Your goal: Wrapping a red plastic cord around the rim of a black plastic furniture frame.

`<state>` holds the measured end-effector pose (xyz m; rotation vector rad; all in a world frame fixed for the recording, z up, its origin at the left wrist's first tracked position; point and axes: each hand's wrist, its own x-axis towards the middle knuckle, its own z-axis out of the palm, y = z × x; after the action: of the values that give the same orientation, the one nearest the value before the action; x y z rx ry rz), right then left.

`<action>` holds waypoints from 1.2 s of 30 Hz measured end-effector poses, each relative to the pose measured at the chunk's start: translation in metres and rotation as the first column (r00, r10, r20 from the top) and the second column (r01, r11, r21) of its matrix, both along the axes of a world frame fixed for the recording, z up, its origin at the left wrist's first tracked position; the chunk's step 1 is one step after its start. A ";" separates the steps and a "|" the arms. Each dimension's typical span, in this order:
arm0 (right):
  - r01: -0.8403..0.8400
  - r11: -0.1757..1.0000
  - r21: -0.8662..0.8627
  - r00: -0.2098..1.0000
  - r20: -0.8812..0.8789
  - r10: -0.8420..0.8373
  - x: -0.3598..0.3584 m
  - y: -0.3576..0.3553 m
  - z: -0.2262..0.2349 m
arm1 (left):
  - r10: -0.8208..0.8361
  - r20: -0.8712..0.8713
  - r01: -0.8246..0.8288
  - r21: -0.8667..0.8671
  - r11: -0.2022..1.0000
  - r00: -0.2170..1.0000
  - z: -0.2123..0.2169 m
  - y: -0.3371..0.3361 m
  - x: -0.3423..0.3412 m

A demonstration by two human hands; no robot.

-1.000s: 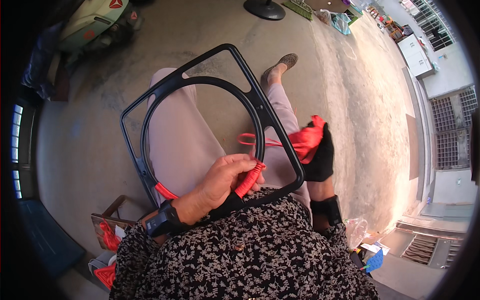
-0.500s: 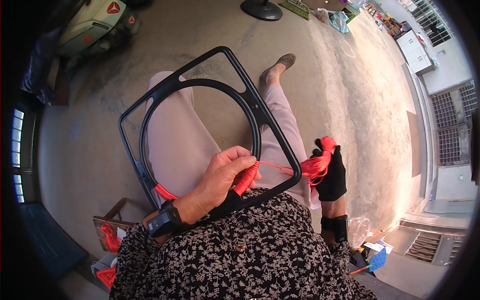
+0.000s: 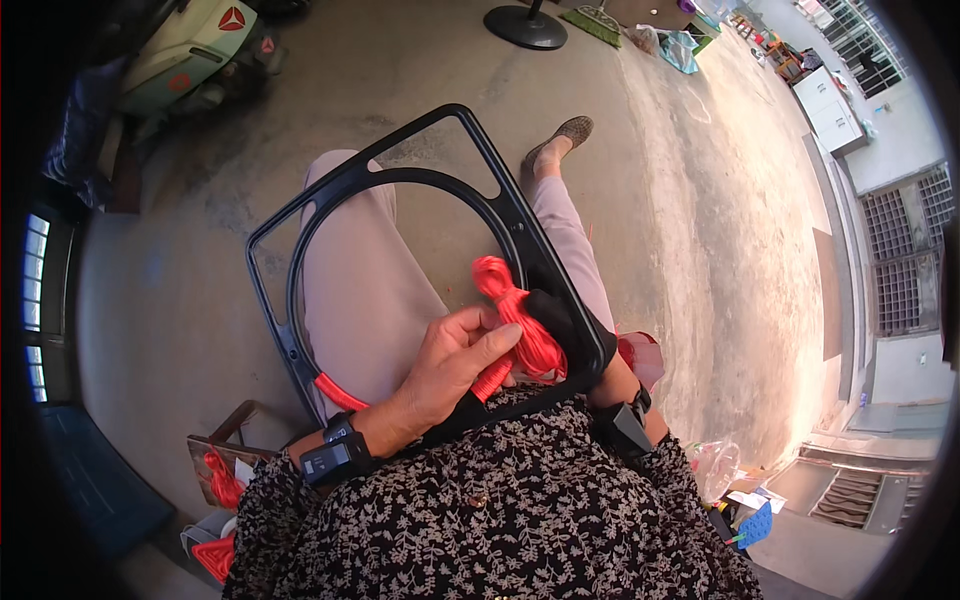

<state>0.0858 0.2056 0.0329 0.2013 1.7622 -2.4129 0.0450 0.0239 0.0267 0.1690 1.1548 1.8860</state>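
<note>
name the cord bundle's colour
The cord bundle is bright red, best seen in the head view.

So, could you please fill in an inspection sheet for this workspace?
Surface: grey floor, dark-stained in places.
Job's things: black frame over the person's legs, partly bound with red wrapping; red cord bundle against it.
Clutter: second red bundle, lower left; clear plastic bag and blue item, lower right.
Grippers: bare left hand by the cord bundle; gloved right hand behind it, fingers hidden.
Cables: nothing seen.
Surroundings: pale green vehicle, green broom, white cabinet.
</note>
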 end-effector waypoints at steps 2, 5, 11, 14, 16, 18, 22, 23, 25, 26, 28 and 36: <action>0.012 1.000 0.027 1.000 -0.015 -0.011 -0.001 -0.005 0.000 | 0.011 0.024 -0.010 -0.016 1.000 1.000 -0.001 0.000 -0.001; 0.064 0.997 0.043 0.998 -0.023 -0.063 -0.002 -0.012 -0.002 | 0.028 0.109 -0.029 0.011 1.000 0.994 -0.002 0.000 -0.002; 0.260 0.957 -0.131 0.966 0.039 -0.257 -0.013 -0.019 -0.012 | -0.009 0.279 -0.017 0.090 0.996 0.960 -0.008 -0.002 -0.003; 0.488 0.766 -0.419 0.873 0.228 -0.431 -0.021 -0.004 -0.019 | -0.092 0.335 0.098 -0.002 0.995 0.938 -0.005 -0.005 -0.009; 0.596 0.629 -0.499 0.799 0.291 -0.526 -0.014 0.025 -0.023 | -0.125 0.328 0.121 0.031 0.992 0.936 -0.004 -0.004 -0.010; 0.487 0.659 -0.573 0.852 0.145 -0.503 0.009 0.059 -0.040 | -0.131 0.340 0.121 0.050 0.991 0.931 -0.009 -0.001 -0.010; 0.408 0.660 -0.631 0.897 0.142 -0.418 0.057 0.072 -0.026 | -0.110 0.361 0.106 0.032 0.994 0.926 -0.012 -0.001 -0.012; 0.405 0.606 -0.685 0.905 0.207 -0.370 0.069 0.067 -0.023 | -0.111 0.352 0.111 0.020 0.994 0.929 -0.011 -0.001 -0.013; 0.451 0.845 -0.288 0.889 0.226 -0.397 0.084 0.045 -0.012 | -0.090 0.329 0.077 0.051 0.996 0.940 -0.009 0.001 -0.011; 0.419 0.810 -0.409 0.891 0.358 -0.280 0.087 0.038 0.002 | -0.081 0.319 0.062 0.069 0.996 0.944 -0.008 0.001 -0.010; 0.614 0.742 -0.268 0.753 0.479 -0.451 0.088 0.026 0.002 | -0.118 0.299 0.097 0.084 0.992 0.947 -0.007 0.003 -0.009; 0.545 0.649 -0.531 0.837 0.296 -0.461 0.091 0.049 -0.025 | -0.164 0.235 0.159 0.041 0.986 0.958 -0.005 0.001 -0.006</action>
<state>0.1763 0.2541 0.0082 0.8528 0.8571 -3.1075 0.0389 0.0251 0.0215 0.0451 0.9297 1.7218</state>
